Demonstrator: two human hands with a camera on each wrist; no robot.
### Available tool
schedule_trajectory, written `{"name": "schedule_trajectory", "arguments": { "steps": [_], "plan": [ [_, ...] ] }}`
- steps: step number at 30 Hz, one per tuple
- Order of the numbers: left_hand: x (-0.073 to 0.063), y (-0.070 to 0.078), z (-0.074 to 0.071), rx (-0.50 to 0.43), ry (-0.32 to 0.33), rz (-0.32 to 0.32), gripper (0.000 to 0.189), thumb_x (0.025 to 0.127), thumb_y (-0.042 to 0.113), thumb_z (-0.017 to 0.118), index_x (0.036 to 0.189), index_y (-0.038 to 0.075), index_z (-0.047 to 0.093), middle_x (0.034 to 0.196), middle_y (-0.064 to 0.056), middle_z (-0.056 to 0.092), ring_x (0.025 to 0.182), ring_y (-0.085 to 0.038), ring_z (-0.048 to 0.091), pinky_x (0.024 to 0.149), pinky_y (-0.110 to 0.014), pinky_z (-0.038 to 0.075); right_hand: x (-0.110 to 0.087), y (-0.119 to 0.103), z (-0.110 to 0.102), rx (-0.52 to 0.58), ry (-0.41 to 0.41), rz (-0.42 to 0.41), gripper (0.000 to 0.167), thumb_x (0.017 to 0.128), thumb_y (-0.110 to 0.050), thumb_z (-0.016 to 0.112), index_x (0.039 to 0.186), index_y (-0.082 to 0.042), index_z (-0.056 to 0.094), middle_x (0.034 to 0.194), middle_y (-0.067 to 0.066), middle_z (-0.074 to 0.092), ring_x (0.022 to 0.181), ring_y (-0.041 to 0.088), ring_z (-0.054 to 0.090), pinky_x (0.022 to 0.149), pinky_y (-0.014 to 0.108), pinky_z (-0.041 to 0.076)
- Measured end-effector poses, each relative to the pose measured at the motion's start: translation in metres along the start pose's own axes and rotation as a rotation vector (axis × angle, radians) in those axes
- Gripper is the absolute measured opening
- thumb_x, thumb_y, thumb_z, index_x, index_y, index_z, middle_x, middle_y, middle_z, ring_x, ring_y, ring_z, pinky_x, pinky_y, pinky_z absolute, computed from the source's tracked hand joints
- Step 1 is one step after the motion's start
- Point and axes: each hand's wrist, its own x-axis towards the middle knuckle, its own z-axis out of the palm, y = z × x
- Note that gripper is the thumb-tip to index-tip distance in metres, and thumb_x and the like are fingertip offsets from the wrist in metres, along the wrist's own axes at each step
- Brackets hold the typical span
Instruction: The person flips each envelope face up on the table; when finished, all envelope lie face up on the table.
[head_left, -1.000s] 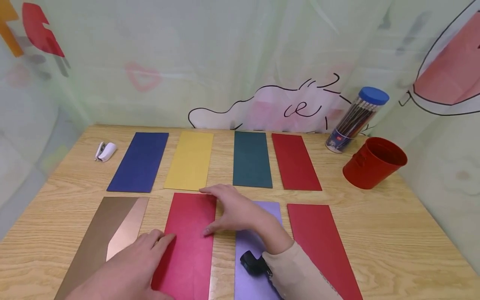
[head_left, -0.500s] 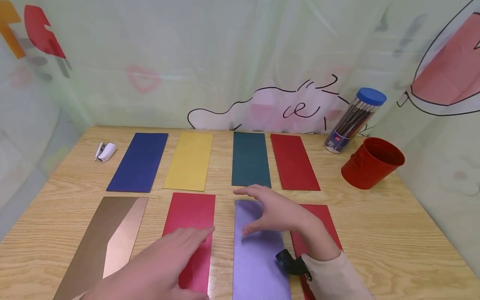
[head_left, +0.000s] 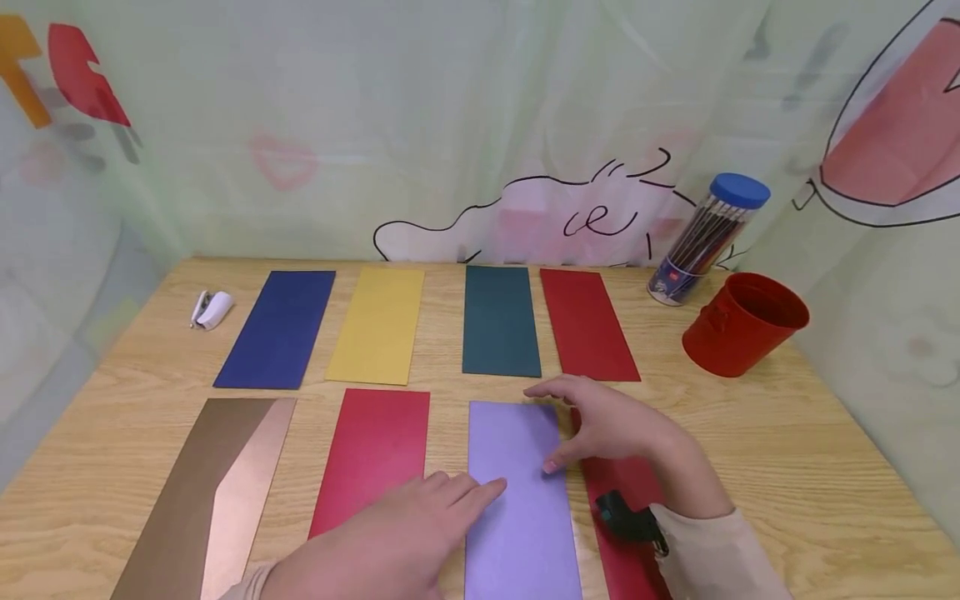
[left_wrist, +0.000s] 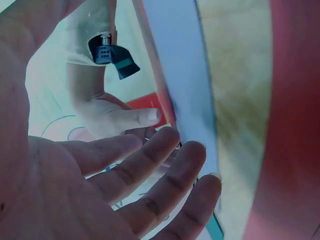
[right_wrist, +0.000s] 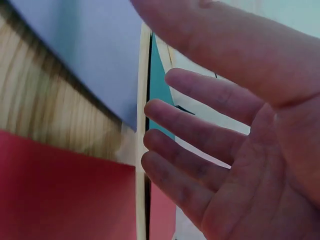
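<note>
On the near side of the wooden desk (head_left: 757, 467), I record four long cards laid flat in a row: from the left, a brown card (head_left: 202, 492), a crimson card (head_left: 375, 450), a purple card (head_left: 517, 517) and a near red card (head_left: 626, 479). The left hand (head_left: 401, 529) extends over the crimson card, its index fingertip above the left part of the purple card. Its fingers are stretched out and released (my left wrist view shows the palm bare). The right hand (head_left: 615, 425) is over the near red card, the thumb tip above the purple card's right edge. Its fingers are gently bent, the thumb set apart, grasping nothing. Whether either hand touches a card, I cannot tell from my feeds. A black device (head_left: 630, 521) sits at the right wrist, against a beige sleeve (head_left: 720, 554).

A second row is noted farther back: a blue card (head_left: 277, 329), a yellow card (head_left: 377, 325), a dark green card (head_left: 501, 321) and a far red card (head_left: 588, 325). A white stapler (head_left: 213, 309) lies left of the blue card. At the right, a blue-lidded tube of pencils (head_left: 701, 242) stands behind a red bucket (head_left: 716, 333).
</note>
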Motion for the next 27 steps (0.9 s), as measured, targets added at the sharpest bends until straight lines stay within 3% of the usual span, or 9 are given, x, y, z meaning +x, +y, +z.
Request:
{"name": "schedule_trajectory", "arguments": {
  "steps": [4,14,22,27],
  "plan": [
    [0.003,-0.002,0.011,0.059,0.029,0.036,0.097,0.083,0.074,0.063,0.152,0.01,0.04,0.135,0.003,0.054,0.117,-0.014,0.053,0.1,-0.031,0.045,-0.002,0.004,0.001,0.0,0.003,0.037,0.082,0.068,-0.034,0.094,0.138,-0.01,0.06,0.134,0.007,0.058,0.127,0.034,0.05,0.099,0.052,0.047],
    [0.006,0.001,0.022,0.206,0.003,0.008,0.096,0.084,0.076,0.058,0.151,0.01,0.044,0.134,0.001,0.051,0.113,-0.014,0.049,0.096,-0.03,0.046,0.008,0.003,0.004,0.006,0.022,0.0,0.074,0.069,-0.03,0.094,0.133,-0.009,0.064,0.13,0.006,0.061,0.123,0.031,0.053,0.099,0.048,0.048],
    [0.004,0.002,0.026,0.286,0.073,0.039,0.091,0.088,0.077,0.051,0.147,0.008,0.05,0.126,-0.002,0.054,0.101,-0.013,0.05,0.089,-0.027,0.047,0.012,0.0,0.008,-0.04,0.036,-0.005,0.069,0.067,-0.026,0.096,0.128,-0.01,0.068,0.122,0.003,0.062,0.114,0.025,0.056,0.094,0.042,0.051],
    [0.006,0.003,0.029,0.297,0.085,0.039,0.085,0.087,0.076,0.054,0.142,0.01,0.057,0.124,0.0,0.054,0.098,-0.013,0.049,0.086,-0.025,0.046,0.012,0.001,0.011,-0.048,0.041,-0.002,0.067,0.066,-0.025,0.096,0.126,-0.01,0.069,0.119,0.002,0.06,0.109,0.023,0.056,0.091,0.039,0.053]
  ]
}}
